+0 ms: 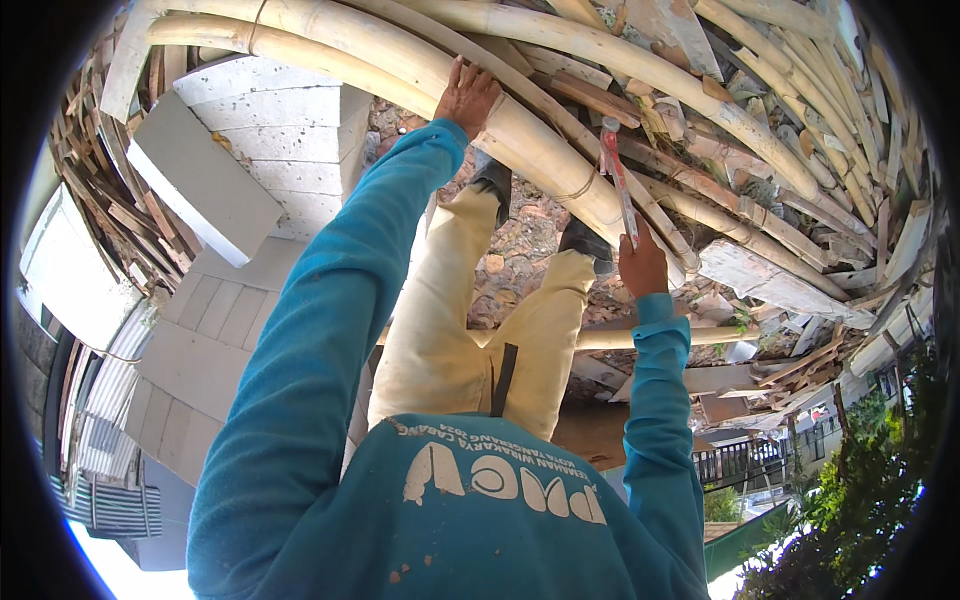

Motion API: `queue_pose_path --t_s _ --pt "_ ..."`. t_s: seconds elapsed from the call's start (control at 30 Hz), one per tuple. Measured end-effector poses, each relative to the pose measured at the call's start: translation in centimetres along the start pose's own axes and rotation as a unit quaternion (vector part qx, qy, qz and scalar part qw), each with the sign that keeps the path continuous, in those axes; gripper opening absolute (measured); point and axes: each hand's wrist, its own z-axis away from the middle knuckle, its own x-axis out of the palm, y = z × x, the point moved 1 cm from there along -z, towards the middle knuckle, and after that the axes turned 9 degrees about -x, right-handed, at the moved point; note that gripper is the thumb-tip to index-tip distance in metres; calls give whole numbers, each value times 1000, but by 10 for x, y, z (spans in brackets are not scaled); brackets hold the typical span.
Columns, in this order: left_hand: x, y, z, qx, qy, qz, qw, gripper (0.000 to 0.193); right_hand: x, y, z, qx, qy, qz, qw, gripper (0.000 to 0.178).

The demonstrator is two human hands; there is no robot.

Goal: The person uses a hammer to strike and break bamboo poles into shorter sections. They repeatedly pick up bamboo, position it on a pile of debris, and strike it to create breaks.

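Note:
My left hand (467, 97) lies across the top of a thick pale bamboo pole (545, 150), its fingers spread over the curved surface. That pole slants from the upper left to the middle right and is bound with thin wire or cord in places. To the right, my right hand (643, 266) is closed around the lower end of a hammer (617, 180) with a worn red and pale handle. The hammer stands upright in the picture, its grey head at the far end, over the bamboo and thin wooden strips. Part of its grip is hidden by my fingers.
Long bamboo poles (780, 160) and scrap boards are heaped ahead and to the right. Grey-white blocks (205, 170) are stacked at left, beside a pile of wood strips (130, 215). Broken rubble (525, 265) covers the ground around my dark shoes. Another bamboo pole (690, 336) crosses behind my legs.

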Motion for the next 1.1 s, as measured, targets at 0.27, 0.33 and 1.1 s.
queue_pose_path --t_s 0.27,0.33,1.1 --pt "18 -2 10 0 3 -18 1000 53 -14 -38 -27 137 -90 -337 927 33" --pt "20 -3 16 9 27 -20 999 46 -5 -48 -31 173 -60 -431 884 27" --pt "31 8 0 37 3 -60 997 51 90 -119 -53 305 40 -631 712 20"
